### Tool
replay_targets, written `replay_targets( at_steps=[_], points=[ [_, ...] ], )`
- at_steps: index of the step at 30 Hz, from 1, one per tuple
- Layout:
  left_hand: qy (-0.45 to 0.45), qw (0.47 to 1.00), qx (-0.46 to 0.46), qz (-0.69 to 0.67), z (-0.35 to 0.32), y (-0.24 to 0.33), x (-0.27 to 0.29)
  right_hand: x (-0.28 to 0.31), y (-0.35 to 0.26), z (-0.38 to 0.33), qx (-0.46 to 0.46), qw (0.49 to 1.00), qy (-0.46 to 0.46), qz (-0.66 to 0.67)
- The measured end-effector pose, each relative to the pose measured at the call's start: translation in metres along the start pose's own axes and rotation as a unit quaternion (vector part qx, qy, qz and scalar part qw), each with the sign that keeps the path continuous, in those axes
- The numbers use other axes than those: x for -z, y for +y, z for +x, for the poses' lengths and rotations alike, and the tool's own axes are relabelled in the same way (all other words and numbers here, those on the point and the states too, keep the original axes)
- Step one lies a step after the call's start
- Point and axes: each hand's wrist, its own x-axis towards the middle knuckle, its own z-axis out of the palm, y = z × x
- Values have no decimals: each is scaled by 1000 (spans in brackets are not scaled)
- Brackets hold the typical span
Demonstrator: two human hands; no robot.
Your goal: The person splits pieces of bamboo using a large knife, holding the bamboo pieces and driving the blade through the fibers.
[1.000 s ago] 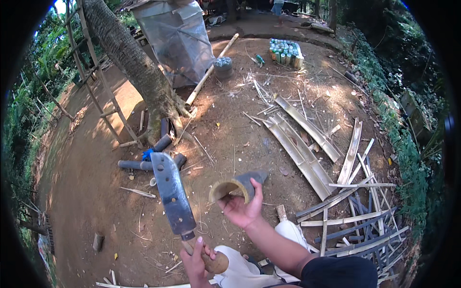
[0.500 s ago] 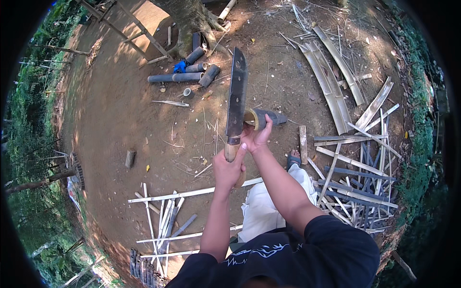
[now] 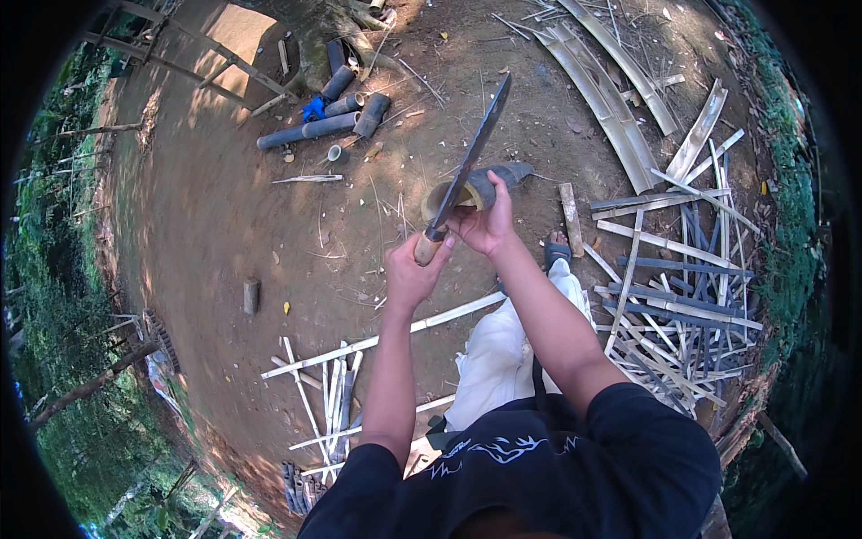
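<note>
Left hand (image 3: pixel 415 269) is clenching the wooden handle of a machete (image 3: pixel 467 167), blade pointing up and away, edge sitting on the rim of a bamboo tube (image 3: pixel 476 189). Right hand (image 3: pixel 485 223) is grasping the tube at its open end, holding it above bare dirt. No packages or signs showing; a blue scrap (image 3: pixel 314 109) is lying among cut bamboo pieces (image 3: pixel 314 130) near a tree base. Split slats (image 3: pixel 678 269) are piling up at right, thin strips (image 3: pixel 332 395) lying lower left, a short stump (image 3: pixel 251 295) standing apart

Green bamboo tube (image 3: pixel 489 184), dark machete blade (image 3: pixel 476 148)
</note>
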Motion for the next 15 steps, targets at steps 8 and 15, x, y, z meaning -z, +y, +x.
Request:
replay_targets(
  at_steps=[8,15],
  points=[
    [-27,1000,-2,-17,5,21,-28,8,-33,1,4,1000,-11,7],
    [-22,997,15,-70,8,25,-51,13,-54,-10,16,998,-58,21]
  ],
)
